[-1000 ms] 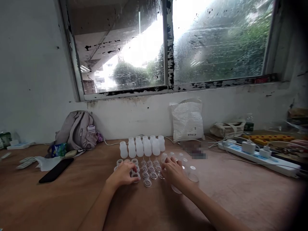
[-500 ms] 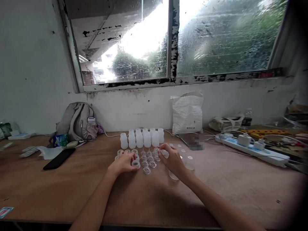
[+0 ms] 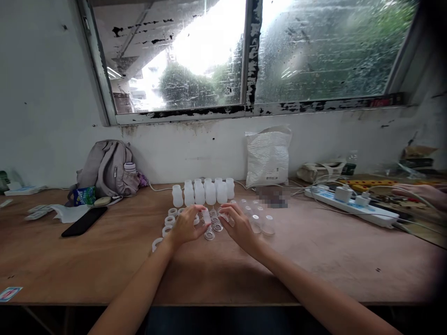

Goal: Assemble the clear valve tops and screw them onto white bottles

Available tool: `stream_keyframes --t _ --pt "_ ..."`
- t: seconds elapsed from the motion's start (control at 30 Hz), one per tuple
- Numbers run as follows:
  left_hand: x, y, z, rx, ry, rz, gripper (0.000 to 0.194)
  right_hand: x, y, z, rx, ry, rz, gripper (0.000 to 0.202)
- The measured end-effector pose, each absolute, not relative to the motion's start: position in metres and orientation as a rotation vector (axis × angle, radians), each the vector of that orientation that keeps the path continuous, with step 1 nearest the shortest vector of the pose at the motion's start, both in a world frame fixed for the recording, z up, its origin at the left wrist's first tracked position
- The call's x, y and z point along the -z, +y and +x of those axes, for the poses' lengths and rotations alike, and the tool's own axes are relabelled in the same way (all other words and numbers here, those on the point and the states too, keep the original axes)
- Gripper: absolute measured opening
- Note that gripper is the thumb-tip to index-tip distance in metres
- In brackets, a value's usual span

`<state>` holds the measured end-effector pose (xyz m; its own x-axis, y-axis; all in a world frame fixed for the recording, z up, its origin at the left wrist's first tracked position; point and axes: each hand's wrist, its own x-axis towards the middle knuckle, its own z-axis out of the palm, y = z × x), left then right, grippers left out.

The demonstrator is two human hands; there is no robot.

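My left hand (image 3: pixel 186 226) pinches a white screw ring (image 3: pixel 206 216), tilted up on its edge between thumb and fingers. Facing it, my right hand (image 3: pixel 240 228) has its fingertips closed on a clear nipple (image 3: pixel 226 217), partly hidden by the fingers. Beneath and between the hands lie several clear nipples (image 3: pixel 209 234) with round flanges. Several more white rings (image 3: pixel 167 231) lie flat to the left, some behind my left hand. Behind stand frosted white bottles (image 3: pixel 178 196) in rows. Beyond my right hand are clear domed caps (image 3: pixel 268 225).
A white plastic bag (image 3: pixel 268 158) leans on the wall. At left are a backpack (image 3: pixel 108 165) and a black phone (image 3: pixel 84 222). A power strip (image 3: pixel 352 207) with cables lies at right, near another person's hand (image 3: pixel 421 193).
My left hand has lifted a white ring and moved right. My right hand has come left, towards it. The view has shifted slightly, and another person's hand shows more at right.
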<state>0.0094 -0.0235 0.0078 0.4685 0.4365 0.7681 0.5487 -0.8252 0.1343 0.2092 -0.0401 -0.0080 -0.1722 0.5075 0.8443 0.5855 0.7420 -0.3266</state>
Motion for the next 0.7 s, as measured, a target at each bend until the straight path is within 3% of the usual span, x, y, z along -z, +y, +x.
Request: stream_keyframes --t 0.33,0.7 --pt "0.003 -0.031 0.030 1.270 -0.814 -2.693 0.033 0.016 -0.046 0.199 -0.027 -1.871 -0.840 0.022" --pt "0.005 -0.030 0.029 1.322 -0.909 -2.714 0.035 0.014 -0.056 0.195 -0.537 -1.736 -0.657 0.028"
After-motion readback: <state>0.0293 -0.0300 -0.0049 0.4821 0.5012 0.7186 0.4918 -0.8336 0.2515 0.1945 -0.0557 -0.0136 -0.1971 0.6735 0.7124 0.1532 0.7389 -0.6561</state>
